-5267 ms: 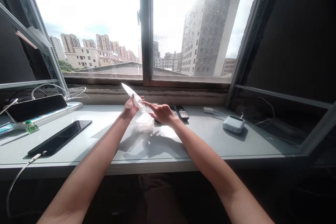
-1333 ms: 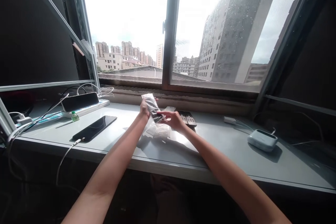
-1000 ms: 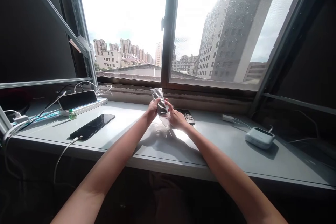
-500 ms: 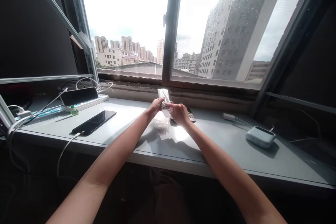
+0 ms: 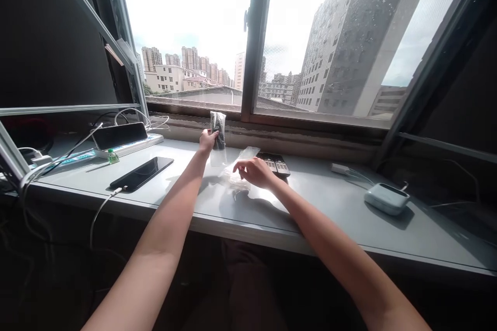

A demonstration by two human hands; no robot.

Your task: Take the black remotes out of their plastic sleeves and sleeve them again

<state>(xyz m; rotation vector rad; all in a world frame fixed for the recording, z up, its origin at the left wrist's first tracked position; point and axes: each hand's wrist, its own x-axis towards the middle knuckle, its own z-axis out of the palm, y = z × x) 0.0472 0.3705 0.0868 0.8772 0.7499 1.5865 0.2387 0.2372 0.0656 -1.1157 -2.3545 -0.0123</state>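
Observation:
A clear plastic sleeve with a dark, long object inside stands raised over the back of the desk. My left hand is closed on its side, the thumb across the front. To the right, my right hand hovers low over a pile of crinkled clear plastic bags, its fingers bent downward and a little apart. Whether the fingertips touch the plastic cannot be made out. Just behind my right hand lie dark devices with rows of light buttons, partly hidden by it.
A black phone with a white cable lies at left. Behind it, another phone leans on a white power strip, near a small green bottle. A pale blue case and a white plug sit at right.
My hands have parted. The left has carried the sleeve leftward and up, its dark contents now showing. My right hand has left the sleeve and moved slightly left over the plastic pile.

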